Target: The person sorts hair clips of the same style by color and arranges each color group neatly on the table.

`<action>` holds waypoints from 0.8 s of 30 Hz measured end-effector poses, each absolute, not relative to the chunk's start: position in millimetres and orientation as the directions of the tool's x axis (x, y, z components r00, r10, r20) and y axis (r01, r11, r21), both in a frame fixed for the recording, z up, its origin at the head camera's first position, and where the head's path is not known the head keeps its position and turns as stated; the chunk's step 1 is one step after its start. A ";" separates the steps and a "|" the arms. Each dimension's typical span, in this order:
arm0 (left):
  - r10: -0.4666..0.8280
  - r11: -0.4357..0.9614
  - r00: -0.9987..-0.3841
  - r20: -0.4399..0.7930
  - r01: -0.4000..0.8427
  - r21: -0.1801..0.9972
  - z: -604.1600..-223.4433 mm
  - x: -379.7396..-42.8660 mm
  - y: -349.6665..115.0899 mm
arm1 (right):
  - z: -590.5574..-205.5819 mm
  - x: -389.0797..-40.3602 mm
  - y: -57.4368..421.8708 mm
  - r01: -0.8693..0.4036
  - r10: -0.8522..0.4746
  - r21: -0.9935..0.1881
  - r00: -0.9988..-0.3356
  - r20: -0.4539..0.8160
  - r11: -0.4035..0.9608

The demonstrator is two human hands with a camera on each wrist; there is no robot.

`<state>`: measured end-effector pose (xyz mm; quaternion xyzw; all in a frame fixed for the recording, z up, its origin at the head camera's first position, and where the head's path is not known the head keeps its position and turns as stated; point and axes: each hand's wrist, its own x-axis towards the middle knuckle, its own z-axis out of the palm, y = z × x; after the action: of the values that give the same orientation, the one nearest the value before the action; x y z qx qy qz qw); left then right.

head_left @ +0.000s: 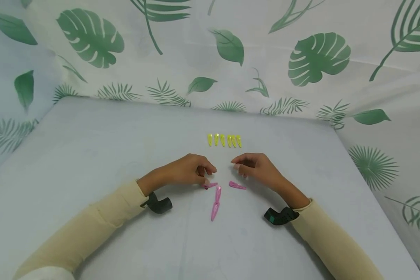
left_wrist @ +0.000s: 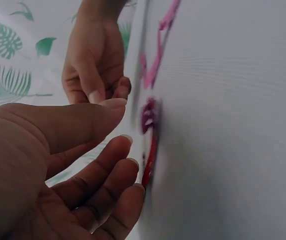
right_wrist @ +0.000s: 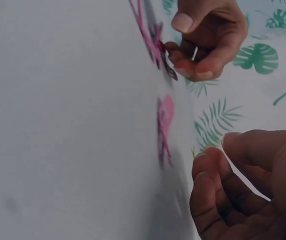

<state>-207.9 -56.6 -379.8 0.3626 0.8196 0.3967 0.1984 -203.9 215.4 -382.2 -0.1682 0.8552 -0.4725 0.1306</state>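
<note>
Near the centre of the head view, the left hand (head_left: 187, 170) has loosely bent fingers at one pink clip (head_left: 211, 185) (whether they touch it, I cannot tell). The right hand (head_left: 259, 168), relaxed and grasping nothing, is just above another pink clip (head_left: 237, 186) in the frame. Two more pink clips (head_left: 215, 212) lie lower on the surface (head_left: 126, 249); six yellow clips (head_left: 222, 140) line up above centre.

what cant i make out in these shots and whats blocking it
Pink clip at the left hand, head view: its left end is obscured by that hand.
Red piece, left wrist view: blurred, partly behind the same hand; what it belongs to is unclear.
Yellow clips, head view: too small for surface detail.
Right sleeve, head view: cut off by the bottom edge.
</note>
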 end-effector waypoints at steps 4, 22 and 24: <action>0.760 0.455 -0.647 -0.057 0.468 0.758 -385.3 -206.0 -53.8 | -387.9 -198.9 216.3 -0.181 -0.428 -0.831 -0.901 -0.075 0.526; 0.747 0.518 -0.664 -0.032 0.551 0.654 -386.7 -206.6 -50.5 | -388.5 -192.3 213.4 -0.246 -0.456 -0.795 -0.889 -0.043 0.555; 0.756 0.518 -0.653 -0.030 0.571 0.637 -386.9 -205.2 -49.6 | -387.6 -190.8 213.6 -0.248 -0.458 -0.792 -0.888 -0.044 0.558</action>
<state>-205.2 -49.6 -386.9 0.3868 0.8575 0.3023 0.1537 -190.8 213.6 -387.6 -0.2020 0.8738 -0.4247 0.1233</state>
